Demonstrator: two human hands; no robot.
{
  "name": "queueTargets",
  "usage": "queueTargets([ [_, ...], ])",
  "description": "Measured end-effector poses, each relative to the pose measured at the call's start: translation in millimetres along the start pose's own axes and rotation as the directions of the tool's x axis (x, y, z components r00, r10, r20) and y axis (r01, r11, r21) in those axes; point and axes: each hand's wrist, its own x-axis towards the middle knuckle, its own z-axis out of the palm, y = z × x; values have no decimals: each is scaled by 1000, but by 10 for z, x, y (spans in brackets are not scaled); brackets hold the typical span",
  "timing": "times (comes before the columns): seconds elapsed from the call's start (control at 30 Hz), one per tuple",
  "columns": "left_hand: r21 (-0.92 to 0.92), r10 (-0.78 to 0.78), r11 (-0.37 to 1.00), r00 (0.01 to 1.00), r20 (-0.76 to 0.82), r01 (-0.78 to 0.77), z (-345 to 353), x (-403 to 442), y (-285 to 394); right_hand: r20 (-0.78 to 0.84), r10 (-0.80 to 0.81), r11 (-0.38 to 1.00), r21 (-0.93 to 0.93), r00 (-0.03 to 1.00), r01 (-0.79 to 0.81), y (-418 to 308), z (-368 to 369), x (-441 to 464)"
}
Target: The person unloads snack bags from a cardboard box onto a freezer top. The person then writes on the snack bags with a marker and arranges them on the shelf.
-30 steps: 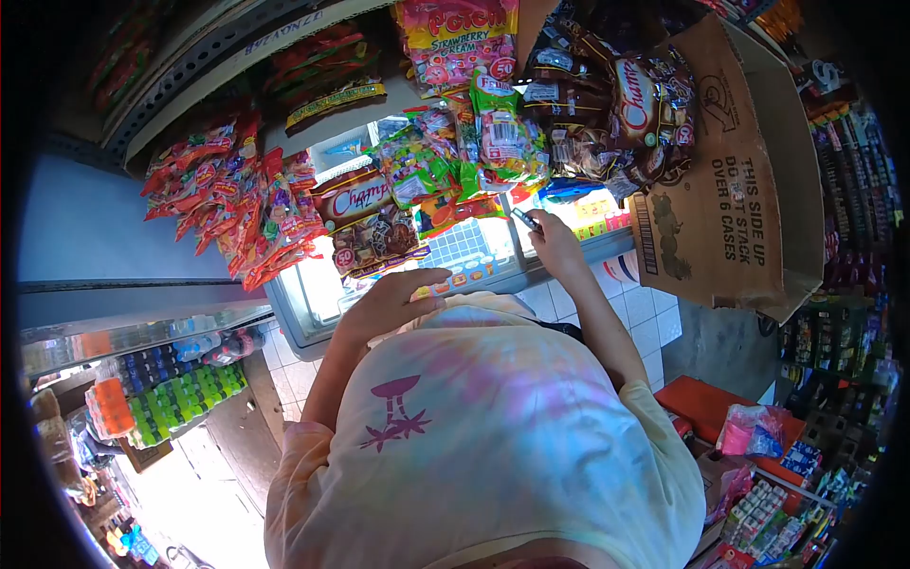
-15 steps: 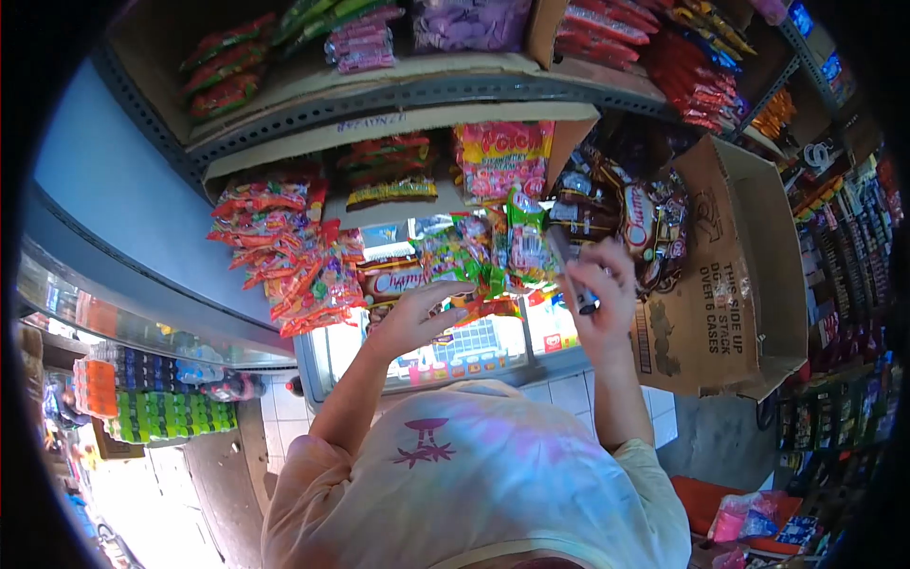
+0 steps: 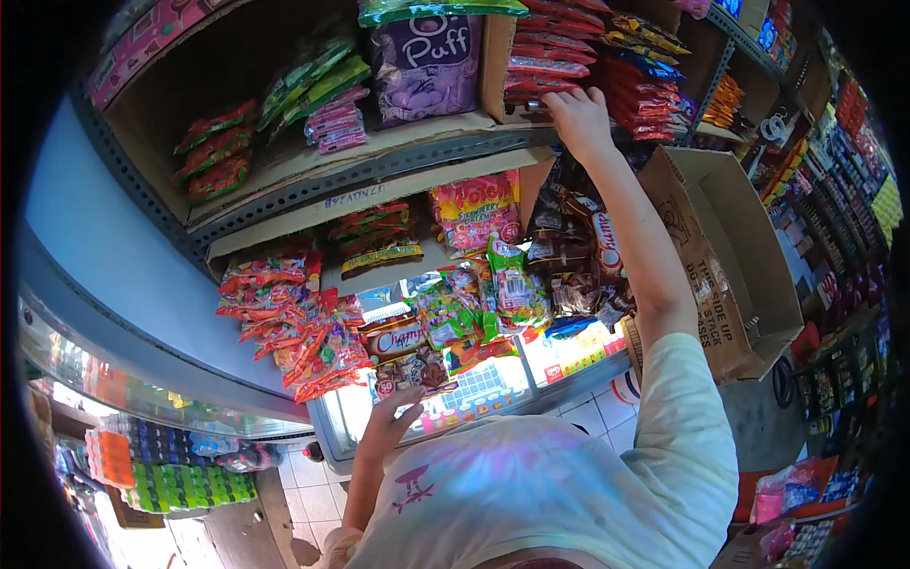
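My right hand is stretched up to the upper shelf, its fingers at the end of a slim, dark pen-like tool by the shelf's front edge. Stacked red candy packs lie right behind it. Low on the left, my left hand is open with fingers apart. It is nearest to a brown bag of Champi candy and a smaller brown pack on the glass-topped freezer. Green candy bags lie to the right of these.
A large cardboard box stands open at the right. Red candy bags are heaped at the left. A pink Potchi bag leans in the lower cardboard tray. On the upper shelf is a purple Puff bag. The metal shelf edge runs across.
My right hand has moved up from above the candy bags to the upper shelf with the pen-like tool. My left hand has drawn back and down toward me. The view has shifted.
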Motion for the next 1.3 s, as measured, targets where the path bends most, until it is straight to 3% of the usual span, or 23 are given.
queueTargets([
  [0.1, -10, -60, 998, 998, -20, 60, 5, -98, 49, -63, -93, 996, -10, 994, 92, 42, 180, 80],
  [0.23, 6, -16, 1000, 1000, 17, 16, 100, -17, 73, 58, -32, 999, 41, 998, 30, 31, 255, 89],
  [0.33, 46, -17, 999, 995, 103, 12, 192, 145, 183, -120, -38, 996, 71, 992, 47, 85, 224, -38],
  [0.43, -17, -7, 1000, 972, 235, 11, 362, 310, 336, -11, 40, 997, 63, 999, -39, 326, -365, -182],
  [0.5, -59, 34, 998, 944, 327, -16, 495, 436, 342, -99, 87, 995, 64, 991, -81, 695, -833, -374],
  [0.53, -55, 15, 998, 923, 385, 7, 586, 494, 426, -34, 149, 986, 78, 988, -146, 846, -1217, -485],
  [0.57, -49, -5, 998, 898, 440, 30, 678, 557, 538, 13, 256, 964, 71, 966, -257, 1045, -1508, -659],
  [0.6, -78, -46, 992, 856, 515, 100, 758, 636, 742, 120, 445, 862, 210, 887, -461, 1144, -1893, -826],
  [0.63, -77, -46, 992, 839, 542, 104, 856, 752, 762, 122, 513, 820, 223, 850, -527, 1394, -2121, -1082],
  [0.67, -86, 42, 996, 789, 613, 15, 966, 861, 766, 135, 593, 792, 78, 794, -605, 1577, -2407, -1315],
  [0.7, -107, 126, 992, 729, 673, -73, 1077, 970, 791, 123, 670, 687, 270, 732, -675, 1786, -2570, -1620],
  [0.77, -168, 271, 961, 635, 724, -219, 1304, 1227, 900, 65, 722, 667, 197, 689, -718, 2172, -2800, -2177],
  [0.83, -137, 218, 973, 558, 801, -185, 1509, 1433, 1249, 184, 806, 579, -48, 563, -814, 2785, -2793, -2915],
  [0.87, -151, 398, 883, 539, 742, -444, 1655, 1480, 1470, 237, 834, 543, -190, 498, -818, 3014, -2693, -3233],
  [0.9, -137, 562, 730, 474, 678, -670, 1822, 1526, 1706, 265, 850, 513, -218, 455, -830, 3061, -2606, -3439],
  [0.97, -132, 726, 432, 257, 638, -892, 2115, 1719, 2112, 391, 810, 554, -269, 437, -788, 3370, -2341, -3832],
  [1.03, -96, 696, 412, 245, 675, -906, 2313, 1829, 2551, 512, 790, 527, -283, 338, -802, 3597, -2071, -4103],
  [1.07, -84, 694, 417, 257, 672, -905, 2432, 1924, 2710, 519, 782, 535, -273, 346, -799, 3723, -1957, -4242],
  [1.13, 13, 772, 152, 127, 623, -988, 2676, 2144, 2948, 762, 634, 369, -151, 130, -917, 3911, -1795, -4403],
  [1.17, 24, 771, 158, 139, 622, -987, 2790, 2258, 3015, 769, 625, 376, -144, 136, -915, 3992, -1749, -4415],
  [1.23, 273, 737, 44, 216, 640, -961, 2985, 2477, 3118, 741, 667, 414, -285, 76, -865, 4056, -1741, -4394],
  [1.27, 278, 736, 50, 223, 639, -959, 3084, 2610, 3127, 714, 667, 385, -88, 211, -919, 4024, -1727, -4443],
  [1.3, 248, 744, 2, 167, 647, -969, 3189, 2750, 3096, 718, 662, 390, -86, 215, -917, 3995, -1738, -4466],
])
